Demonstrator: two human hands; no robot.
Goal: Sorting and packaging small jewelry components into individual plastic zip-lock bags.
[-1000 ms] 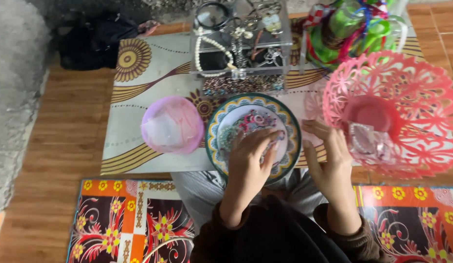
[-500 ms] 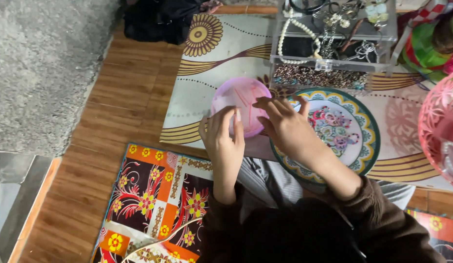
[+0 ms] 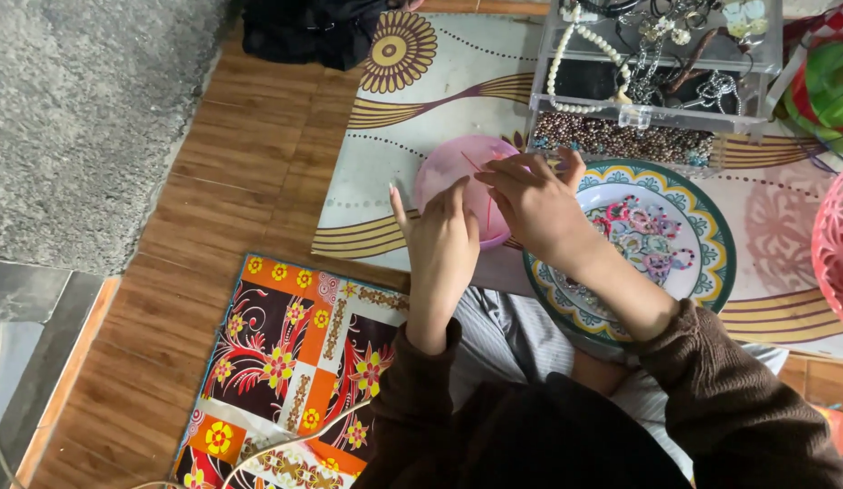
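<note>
Hands meet over the small round pink plastic bowl (image 3: 458, 172), which sits on the cream mat with brown swirls (image 3: 412, 109) just ahead of the person's knees. The left hand (image 3: 442, 243) stands on edge at the bowl's near rim, fingers straight and together, palm turned inward; whether it grips anything I cannot tell. The right hand (image 3: 533, 206) reaches across from the other side, fingers bent and pinched over the bowl's right half, apparently on a thin red strand (image 3: 488, 206) that hangs down inside; the hold itself is too small to make out.

Largest thing beyond the hands is the clear plastic jewellery box (image 3: 657, 63) with a white pearl string, chains and a drawer of dark beads. Under the right forearm lies the round patterned plate with a green and yellow border (image 3: 711, 217), holding small coloured rings. To the right of that, at the picture's edge, shows the pink openwork plastic basket (image 3: 838, 244). Near the left hand's wrist lies the red and orange floral cloth (image 3: 286, 353). Left of the mat, bare wood-look floor (image 3: 222, 172) gives open room up to the grey rug (image 3: 77, 118).
</note>
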